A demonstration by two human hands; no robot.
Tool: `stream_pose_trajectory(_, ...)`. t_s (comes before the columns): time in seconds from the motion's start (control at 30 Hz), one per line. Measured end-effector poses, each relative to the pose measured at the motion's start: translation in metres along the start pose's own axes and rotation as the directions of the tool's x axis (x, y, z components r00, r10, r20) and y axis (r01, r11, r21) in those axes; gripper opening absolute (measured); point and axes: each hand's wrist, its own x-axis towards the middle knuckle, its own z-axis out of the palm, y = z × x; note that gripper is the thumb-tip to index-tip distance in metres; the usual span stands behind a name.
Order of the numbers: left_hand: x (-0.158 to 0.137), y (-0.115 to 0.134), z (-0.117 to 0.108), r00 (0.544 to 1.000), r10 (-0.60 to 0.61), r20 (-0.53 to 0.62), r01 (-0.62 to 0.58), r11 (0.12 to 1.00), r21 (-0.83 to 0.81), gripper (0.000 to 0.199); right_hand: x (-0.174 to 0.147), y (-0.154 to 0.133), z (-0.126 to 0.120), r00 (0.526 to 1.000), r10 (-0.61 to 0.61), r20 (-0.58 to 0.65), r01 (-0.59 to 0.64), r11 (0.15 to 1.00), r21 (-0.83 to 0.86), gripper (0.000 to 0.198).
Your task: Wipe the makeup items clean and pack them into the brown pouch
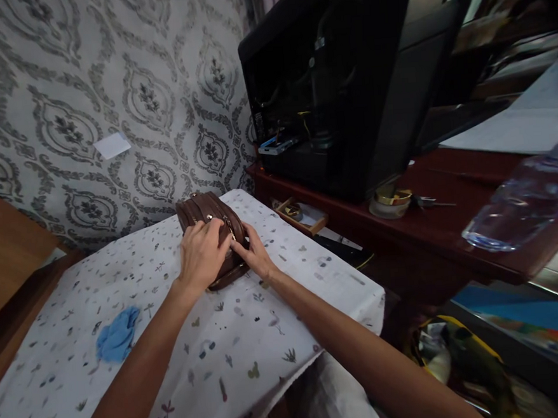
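Observation:
A brown leather bag (202, 207) with gold-coloured zips and studs lies near the far edge of the cloth-covered table (240, 339). My left hand (202, 254) is closed over the near left part of the bag, fingers bent on its top. On the right side, my right hand (256, 254) grips the bag's edge by a zip, its thumb close to the left hand's fingertips. Whether a zip pull sits between the fingers is hidden. A crumpled blue cloth (118, 335) lies on the table, left of my left forearm.
Right of the table stands a dark red desk (431, 192) bearing a large black screen (319, 98), a tape roll in a round holder (389, 201), keys (426, 202) and a clear plastic bottle (512, 202). A small open drawer (303, 215) juts out beside the table. Patterned wallpaper backs the table.

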Motion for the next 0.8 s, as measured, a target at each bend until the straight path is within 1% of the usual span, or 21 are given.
stream_pose_trajectory(0.07, 0.007, 0.002, 0.003, 0.998, 0.011, 0.063, -0.015, 0.998, 0.059, 0.017, 0.0, 0.002, 0.0, 1.0, -0.023, -0.004, 0.024, 1.0, 0.019, 0.064)
stream_pose_trajectory(0.13, 0.01, 0.001, 0.007, 0.996, 0.015, 0.085, -0.024, 0.994, 0.111, 0.021, 0.0, 0.004, 0.001, 0.999, -0.031, -0.009, 0.031, 0.999, 0.023, 0.065)
stream_pose_trajectory(0.27, 0.004, -0.008, 0.01, 0.996, 0.013, 0.085, -0.023, 0.993, 0.117, 0.027, -0.002, 0.007, 0.001, 1.0, -0.002, -0.022, 0.002, 1.0, 0.018, 0.062)
stream_pose_trajectory(0.4, -0.005, -0.014, 0.009, 0.993, 0.066, 0.102, -0.078, 0.99, 0.117, 0.041, -0.002, 0.008, 0.0, 0.999, 0.01, -0.033, -0.01, 1.0, 0.002, 0.056)
stream_pose_trajectory(0.5, -0.007, -0.014, 0.011, 0.991, 0.091, 0.095, -0.104, 0.985, 0.135, 0.04, -0.001, 0.01, -0.002, 0.999, 0.027, -0.024, -0.027, 1.0, 0.017, 0.055)
stream_pose_trajectory(0.63, -0.005, -0.012, 0.014, 0.996, 0.036, 0.081, -0.043, 0.996, 0.08, 0.04, 0.001, 0.009, -0.004, 1.0, 0.025, -0.009, -0.024, 1.0, 0.007, 0.058)
stream_pose_trajectory(0.8, -0.005, -0.015, 0.017, 0.997, -0.03, 0.067, 0.032, 0.999, -0.023, 0.037, 0.001, 0.005, -0.003, 0.999, 0.028, -0.035, -0.03, 0.999, -0.045, 0.058)
